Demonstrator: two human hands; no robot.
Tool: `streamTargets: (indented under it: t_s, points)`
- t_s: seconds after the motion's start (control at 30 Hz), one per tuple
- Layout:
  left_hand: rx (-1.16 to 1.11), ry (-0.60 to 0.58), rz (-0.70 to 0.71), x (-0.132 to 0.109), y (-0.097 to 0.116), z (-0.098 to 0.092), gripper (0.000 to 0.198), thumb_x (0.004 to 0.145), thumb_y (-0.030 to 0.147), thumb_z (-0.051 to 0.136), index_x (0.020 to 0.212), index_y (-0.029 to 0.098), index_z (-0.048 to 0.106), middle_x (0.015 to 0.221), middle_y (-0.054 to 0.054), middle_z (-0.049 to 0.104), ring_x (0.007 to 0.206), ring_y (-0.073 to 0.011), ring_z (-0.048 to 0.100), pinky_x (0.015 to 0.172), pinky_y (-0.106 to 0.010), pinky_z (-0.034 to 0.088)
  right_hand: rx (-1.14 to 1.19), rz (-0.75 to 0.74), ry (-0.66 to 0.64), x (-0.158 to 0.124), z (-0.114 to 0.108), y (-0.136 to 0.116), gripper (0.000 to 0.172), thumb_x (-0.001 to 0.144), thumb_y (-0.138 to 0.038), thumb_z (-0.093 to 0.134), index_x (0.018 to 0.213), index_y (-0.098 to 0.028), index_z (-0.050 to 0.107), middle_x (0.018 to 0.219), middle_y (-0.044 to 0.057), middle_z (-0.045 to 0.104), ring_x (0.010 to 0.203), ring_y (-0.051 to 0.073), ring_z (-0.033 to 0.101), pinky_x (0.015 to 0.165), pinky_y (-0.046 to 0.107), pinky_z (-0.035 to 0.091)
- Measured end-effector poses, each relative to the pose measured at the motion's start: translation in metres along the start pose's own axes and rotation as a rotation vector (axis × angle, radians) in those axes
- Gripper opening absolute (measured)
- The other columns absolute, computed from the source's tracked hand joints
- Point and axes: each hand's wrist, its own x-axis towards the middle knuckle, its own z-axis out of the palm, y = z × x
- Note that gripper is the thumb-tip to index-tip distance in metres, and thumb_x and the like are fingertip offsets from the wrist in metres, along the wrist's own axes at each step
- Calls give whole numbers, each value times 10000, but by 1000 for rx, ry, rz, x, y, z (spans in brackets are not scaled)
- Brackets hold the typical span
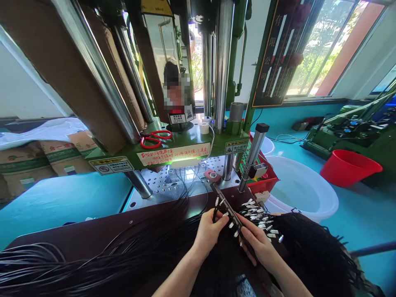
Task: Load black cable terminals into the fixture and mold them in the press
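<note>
A narrow dark bar (228, 206) with several silver connectors along its edge slants across the middle of the head view. My right hand (260, 243) is closed around its lower part. Beside the upper left part of the bar, my left hand (208, 231) pinches a black cable (215, 213) that has a small metal end. A heap of silver cable connectors (260, 216) lies just beyond my right hand. Long black cables (123, 251) spread over the dark tabletop (89, 229) to the left.
A green press (185, 144) with steel columns stands ahead, with red-handled scissors (156, 138) on its ledge. A perforated metal plate (154, 183) lies beneath. On the right are a white tub (328, 198), a red bucket (349, 167) and a pile of black cables (315, 243).
</note>
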Motion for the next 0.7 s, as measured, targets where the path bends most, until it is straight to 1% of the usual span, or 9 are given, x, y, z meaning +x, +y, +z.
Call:
streamTargets:
  t_s: [0.17, 0.23, 0.3, 0.37, 0.43, 0.53, 0.6, 0.63, 0.7]
  points:
    - [60, 42, 68, 0, -6, 0, 248, 690, 371, 582, 584, 181, 463, 395, 82, 368, 371, -58, 302, 395, -196, 226, -124, 18, 6, 1, 2, 4, 521, 868, -457, 383, 1334, -234, 316, 505, -87, 437, 281, 31, 336, 258, 134, 270]
    - [75, 53, 133, 0, -4, -4, 275, 713, 402, 555, 584, 170, 482, 452, 60, 417, 408, -58, 337, 412, -192, 255, -92, 35, -1, 2, 1, 4, 525, 862, -459, 395, 1326, -222, 330, 508, -80, 451, 287, 35, 339, 257, 137, 264]
    - [27, 81, 150, 0, 1, -10, 332, 746, 468, 490, 610, 165, 500, 476, 58, 402, 404, -51, 319, 393, -185, 247, -18, 37, 19, 2, 0, 5, 537, 856, -460, 406, 1323, -205, 332, 518, -69, 477, 289, 36, 342, 255, 138, 257]
    - [-93, 106, 70, -2, 7, -16, 358, 762, 528, 419, 687, 185, 486, 446, 90, 316, 351, -43, 232, 338, -176, 185, 51, 15, 63, 2, -1, 5, 557, 850, -468, 413, 1325, -190, 323, 536, -56, 508, 283, 36, 354, 250, 139, 250]
    - [-216, 98, -46, -6, 11, -20, 337, 759, 556, 392, 731, 222, 422, 411, 121, 235, 308, -43, 143, 297, -168, 115, 85, -9, 92, 1, -1, 6, 566, 847, -472, 415, 1325, -185, 318, 554, -44, 533, 271, 36, 366, 244, 140, 236]
    - [-300, -33, -171, -13, 11, -19, 316, 745, 534, 417, 670, 239, 333, 363, 131, 231, 275, -42, 116, 270, -160, 81, 87, -19, 87, 0, -1, 6, 551, 846, -463, 429, 1317, -191, 337, 570, -36, 546, 279, 36, 379, 249, 139, 237]
    - [-322, -122, -236, -16, 9, -16, 300, 739, 482, 437, 624, 231, 318, 335, 127, 227, 260, -36, 116, 266, -156, 76, 68, 0, 66, -1, 0, 5, 542, 844, -453, 444, 1313, -199, 350, 564, -42, 530, 300, 37, 383, 258, 137, 259]
    - [-332, -145, -265, -17, 8, -14, 286, 736, 453, 439, 608, 227, 319, 323, 125, 222, 254, -34, 116, 264, -155, 78, 56, 9, 54, -2, 0, 5, 540, 843, -452, 447, 1313, -203, 353, 559, -47, 519, 305, 35, 377, 262, 136, 268]
    - [-349, -148, -304, -17, 6, -12, 266, 728, 415, 432, 583, 224, 317, 303, 121, 212, 243, -33, 112, 259, -155, 84, 28, 24, 32, -2, -1, 5, 532, 849, -449, 439, 1317, -213, 350, 562, -52, 509, 305, 29, 357, 269, 138, 280]
